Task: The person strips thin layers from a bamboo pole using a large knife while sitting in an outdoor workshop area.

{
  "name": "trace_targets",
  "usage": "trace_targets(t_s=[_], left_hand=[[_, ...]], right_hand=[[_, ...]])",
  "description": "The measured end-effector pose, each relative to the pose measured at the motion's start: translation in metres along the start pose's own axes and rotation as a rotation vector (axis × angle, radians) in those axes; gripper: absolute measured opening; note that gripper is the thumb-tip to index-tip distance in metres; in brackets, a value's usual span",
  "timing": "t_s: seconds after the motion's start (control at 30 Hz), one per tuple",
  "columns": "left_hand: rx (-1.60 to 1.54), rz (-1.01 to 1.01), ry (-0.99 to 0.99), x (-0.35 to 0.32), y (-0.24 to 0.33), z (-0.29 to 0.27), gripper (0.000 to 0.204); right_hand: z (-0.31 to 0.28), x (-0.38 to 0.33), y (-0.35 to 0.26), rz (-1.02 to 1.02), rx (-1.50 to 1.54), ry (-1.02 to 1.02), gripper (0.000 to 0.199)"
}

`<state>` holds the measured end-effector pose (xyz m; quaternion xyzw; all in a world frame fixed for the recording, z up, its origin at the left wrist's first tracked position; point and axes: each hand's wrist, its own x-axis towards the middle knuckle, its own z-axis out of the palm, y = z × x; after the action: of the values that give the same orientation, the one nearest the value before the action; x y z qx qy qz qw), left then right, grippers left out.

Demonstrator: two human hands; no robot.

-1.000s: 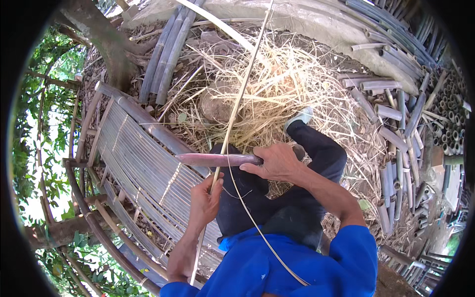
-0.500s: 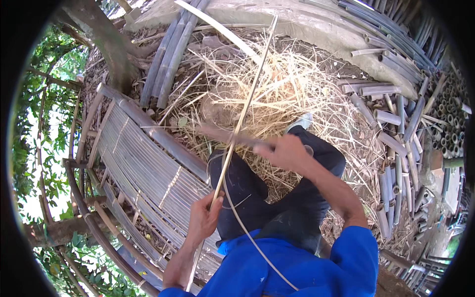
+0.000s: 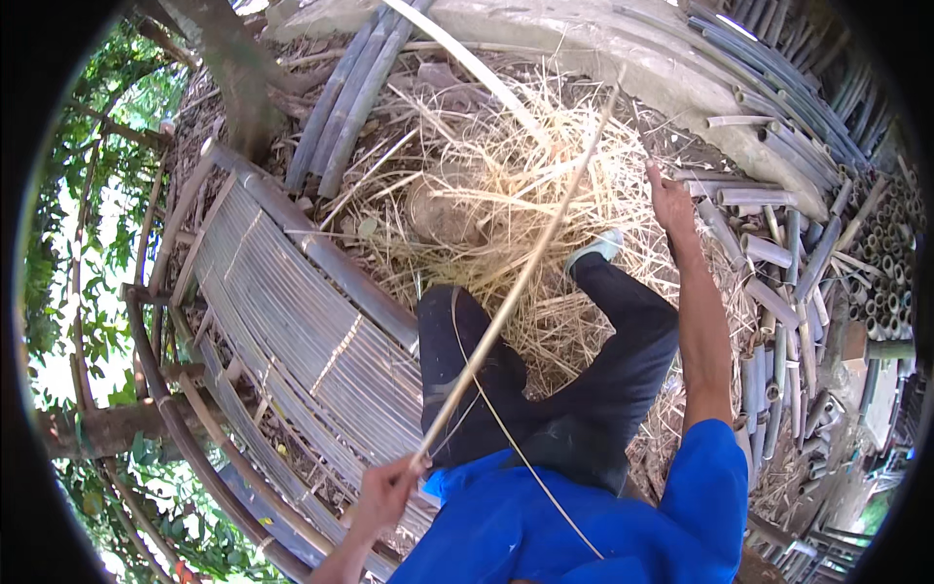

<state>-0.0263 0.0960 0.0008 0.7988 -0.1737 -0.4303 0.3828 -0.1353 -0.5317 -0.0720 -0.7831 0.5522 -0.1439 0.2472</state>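
My left hand (image 3: 385,494) is closed around the lower part of a long, pale bamboo strip (image 3: 526,273). The strip slants up and to the right across my thigh, its far end above the pile of shavings. At the far right, my right hand (image 3: 671,202) grips a knife (image 3: 637,125); the thin dark blade points away from me, close to the strip's far end. Whether blade and strip touch, I cannot tell. A thin, curved sliver (image 3: 519,444) lies over my lap and blue shirt.
Pale shavings (image 3: 555,185) cover the ground ahead of my feet. A slatted bamboo bench (image 3: 282,282) stands on the left. Grey bamboo poles (image 3: 352,97) lie beyond it, near a tree trunk (image 3: 238,88). Cut bamboo pieces (image 3: 769,248) are heaped on the right, below a concrete ledge (image 3: 584,34).
My right hand has moved far forward and right with the knife, off the strip's middle. My left hand has drawn back toward me, and the strip's far end has swung right.
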Motion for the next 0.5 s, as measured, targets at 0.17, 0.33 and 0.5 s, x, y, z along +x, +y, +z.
trace_targets(t_s=[0.17, 0.33, 0.5], left_hand=[[-0.045, 0.132, 0.176, 0.075, 0.049, 0.015, 0.031], [-0.172, 0.096, -0.027, 0.121, 0.099, 0.029, 0.03], [-0.19, 0.06, -0.074, 0.127, 0.086, 0.035, 0.033]], right_hand=[[0.051, -0.124, -0.053, -0.178, 0.161, -0.228, 0.074], [0.069, -0.23, -0.095, -0.501, 0.142, -0.381, 0.052], [0.064, -0.253, -0.099, -0.742, 0.145, -0.474, 0.064]])
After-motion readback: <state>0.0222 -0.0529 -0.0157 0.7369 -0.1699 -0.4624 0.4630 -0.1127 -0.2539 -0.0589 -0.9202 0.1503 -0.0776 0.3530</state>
